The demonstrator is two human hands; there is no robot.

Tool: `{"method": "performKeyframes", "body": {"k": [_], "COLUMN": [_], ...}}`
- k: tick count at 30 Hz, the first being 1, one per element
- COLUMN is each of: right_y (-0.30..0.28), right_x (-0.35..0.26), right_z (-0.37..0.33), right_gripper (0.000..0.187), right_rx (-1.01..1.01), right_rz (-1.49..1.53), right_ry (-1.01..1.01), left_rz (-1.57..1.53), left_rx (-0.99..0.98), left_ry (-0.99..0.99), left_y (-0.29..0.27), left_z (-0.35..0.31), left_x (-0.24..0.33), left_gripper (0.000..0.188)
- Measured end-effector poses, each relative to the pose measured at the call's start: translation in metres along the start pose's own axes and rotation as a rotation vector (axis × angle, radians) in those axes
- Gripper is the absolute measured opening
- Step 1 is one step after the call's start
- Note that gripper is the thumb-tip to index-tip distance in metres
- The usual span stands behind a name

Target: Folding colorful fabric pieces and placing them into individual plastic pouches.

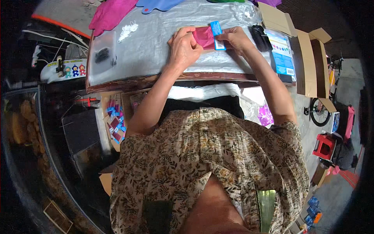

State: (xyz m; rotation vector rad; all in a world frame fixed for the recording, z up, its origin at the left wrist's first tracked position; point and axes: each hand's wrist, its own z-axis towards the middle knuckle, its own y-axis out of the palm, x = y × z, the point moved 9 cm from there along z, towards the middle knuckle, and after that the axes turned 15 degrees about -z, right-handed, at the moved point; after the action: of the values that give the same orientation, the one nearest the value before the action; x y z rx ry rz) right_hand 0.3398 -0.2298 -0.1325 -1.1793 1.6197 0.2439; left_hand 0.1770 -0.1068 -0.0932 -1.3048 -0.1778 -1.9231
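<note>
A small folded magenta cloth (203, 37) lies flat between my two hands over the table. Across its right end runs a narrow blue label card (218, 36) with a white barcode patch. My left hand (184, 47) grips the cloth's left end, fingers curled and thumb along the edge. My right hand (235, 39) pinches the label card at the right end, thumb on top; its other fingers are partly hidden underneath. A flat brownish edge shows below the cloth near the right fingers; I cannot make out what it is.
Magenta cloth (113, 15) and blue cloth (159, 4) lie at the table's far edge. White strings (127, 31) and a plastic bag of black ties (102, 55) sit left. A black strap-like object (261, 38), a blue package (283, 58) and open cartons (307, 64) stand right.
</note>
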Motion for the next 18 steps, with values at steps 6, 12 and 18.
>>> {"method": "performKeyframes", "body": {"k": [6,12,18], "right_y": [0.011,0.028,0.04], "right_x": [-0.006,-0.006,-0.01], "right_z": [0.0,0.015,0.015], "right_gripper": [0.006,0.009,0.007], "right_rx": [-0.075,-0.096,-0.127], "right_rz": [0.024,0.03,0.069], "right_ry": [-0.035,-0.017,-0.071], "left_rz": [0.057,0.05,0.112], "left_rx": [-0.018,-0.013,0.064], "left_ry": [-0.037,-0.033,0.159], "left_y": [-0.006,-0.006,-0.015], "left_z": [-0.003,-0.004,-0.004], "left_x": [-0.007,-0.016,0.02], "left_gripper": [0.015,0.013,0.019]}}
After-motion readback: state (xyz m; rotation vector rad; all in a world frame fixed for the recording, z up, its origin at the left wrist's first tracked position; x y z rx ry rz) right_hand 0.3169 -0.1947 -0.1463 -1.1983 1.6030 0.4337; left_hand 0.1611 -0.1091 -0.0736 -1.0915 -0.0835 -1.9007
